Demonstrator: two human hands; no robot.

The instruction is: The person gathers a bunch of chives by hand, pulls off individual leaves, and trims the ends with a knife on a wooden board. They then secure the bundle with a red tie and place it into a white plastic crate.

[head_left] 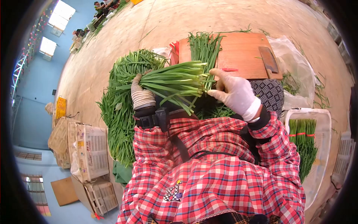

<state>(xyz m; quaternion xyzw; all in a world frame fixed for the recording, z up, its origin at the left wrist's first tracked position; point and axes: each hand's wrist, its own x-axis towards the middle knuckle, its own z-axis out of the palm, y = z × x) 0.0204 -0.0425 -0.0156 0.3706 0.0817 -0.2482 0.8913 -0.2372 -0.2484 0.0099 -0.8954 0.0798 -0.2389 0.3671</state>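
Note:
My left hand (140, 93), in a ribbed beige glove, is closed around a bunch of garlic chives (175, 78). The pale cut ends point right, towards my right hand (235, 91), which wears a white glove. Its thumb and forefinger are spread apart beside those ends; I see no stalk clearly gripped between them. Under and left of my left hand lies a big heap of chives (120, 123). Beyond the held bunch, more chives (204, 48) rest on a reddish wooden board (238, 48). A cleaver (268, 60) lies at the board's right side.
A white plastic crate (325, 156) at my right contains chive bundles (302, 138) tied with red bands. A clear plastic sheet (294, 59) lies right of the board. Stacked crates (91, 151) stand at the left. A small red object (229, 70) sits on the board's near edge.

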